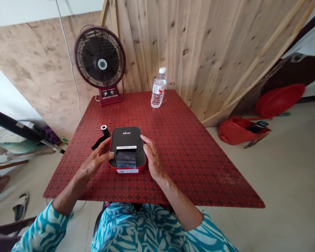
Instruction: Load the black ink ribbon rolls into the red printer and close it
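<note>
A small label printer (128, 138), black on top with a red base, lies flat on the table in front of me. A dark, shiny strip (126, 160) sticks out of the slot on its near half. My left hand (96, 159) holds the printer's left side, its thumb by a small pale tab at the edge. Against the right side, my right hand (152, 157) grips with its fingers along the edge. Just beyond my left fingers stands a small dark roll (105, 130) with a white core, and a black strip (97, 141) lies near it.
The table (191, 157) has a red patterned cover. A fan (101, 63) and a clear water bottle (159, 89) stand at its back, before a wooden wall. A black pole (21, 127) slants in from the left. A red bag (233, 131) sits on the floor at right.
</note>
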`<state>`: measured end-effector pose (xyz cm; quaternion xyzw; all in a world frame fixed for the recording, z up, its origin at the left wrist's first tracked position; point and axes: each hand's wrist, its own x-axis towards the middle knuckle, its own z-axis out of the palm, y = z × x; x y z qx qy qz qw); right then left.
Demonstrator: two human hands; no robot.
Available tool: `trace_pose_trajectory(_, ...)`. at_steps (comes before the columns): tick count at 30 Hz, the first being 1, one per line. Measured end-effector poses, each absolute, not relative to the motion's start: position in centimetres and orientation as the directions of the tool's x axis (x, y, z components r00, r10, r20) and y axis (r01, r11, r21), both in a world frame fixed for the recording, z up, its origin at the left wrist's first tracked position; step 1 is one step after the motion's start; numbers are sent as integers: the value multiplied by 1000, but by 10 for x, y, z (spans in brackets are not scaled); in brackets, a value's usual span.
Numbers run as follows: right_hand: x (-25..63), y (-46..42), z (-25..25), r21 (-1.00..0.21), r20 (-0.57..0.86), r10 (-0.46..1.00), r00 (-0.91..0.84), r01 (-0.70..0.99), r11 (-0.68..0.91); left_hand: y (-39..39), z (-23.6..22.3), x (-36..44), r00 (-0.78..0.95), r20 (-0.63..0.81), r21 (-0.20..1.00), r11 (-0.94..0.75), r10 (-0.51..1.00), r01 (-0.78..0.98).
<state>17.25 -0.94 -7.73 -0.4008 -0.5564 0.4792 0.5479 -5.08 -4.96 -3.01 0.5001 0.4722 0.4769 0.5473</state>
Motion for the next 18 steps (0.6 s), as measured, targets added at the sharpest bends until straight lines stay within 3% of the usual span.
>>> trace_pose_trajectory(6,169,-15,-96,-979,54,998,-38,-198,45,-52,-27,-47,74,-81,992,87,994,-92)
trace_pose_trajectory(18,170,-16,-94,-959,-22,1000,-17,-281,-26,-53,-32,-36,-23,-136,956,125,990,-267)
